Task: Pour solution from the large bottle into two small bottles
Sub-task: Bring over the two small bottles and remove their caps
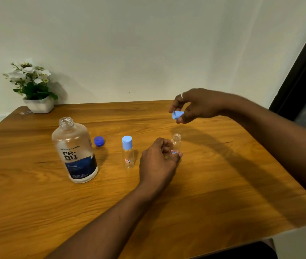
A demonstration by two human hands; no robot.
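Note:
The large clear bottle (74, 152) with a dark blue label stands uncapped on the left of the wooden table (214, 193). Its dark blue cap (99, 141) lies just right of it. A small clear bottle (128, 152) with a light blue flip cap stands at the middle. My left hand (157, 163) grips the second small bottle (176, 143), which is upright on the table with its neck bare. Above it, my right hand (197, 106) pinches that bottle's light blue cap (177, 114) in the air.
A white pot of white flowers (34, 88) sits at the table's far left corner against the wall. A dark door frame (301, 71) runs along the right side. The table's near edge cuts diagonally at lower right.

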